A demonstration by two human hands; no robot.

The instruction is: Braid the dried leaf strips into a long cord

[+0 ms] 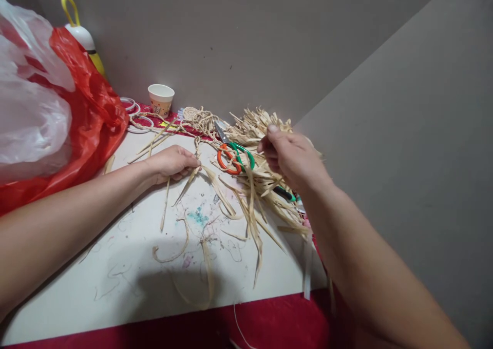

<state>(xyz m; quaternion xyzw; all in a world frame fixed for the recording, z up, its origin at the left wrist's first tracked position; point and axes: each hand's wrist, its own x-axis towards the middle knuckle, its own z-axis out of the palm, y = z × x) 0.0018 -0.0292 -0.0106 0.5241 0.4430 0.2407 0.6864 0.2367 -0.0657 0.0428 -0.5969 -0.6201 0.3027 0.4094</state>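
Note:
My left hand is closed in a pinch on a braided cord of dried husk strips, low over the white board. Loose strip ends fan out from its fingertips. To the right, my right hand is raised above a bundle of dried husk strips, its fingers curled with the thumb on top; whatever is between them is hidden. Scissors with orange and green handles lie between the hands, blades pointing away. A curled piece of twisted cord rests nearer to me.
A red and white plastic bag bulges at the left, before a yellow and white bottle. A paper cup stands by the wall near white rings. A coiled woven piece lies behind. The white board sits on red cloth; grey walls close the corner.

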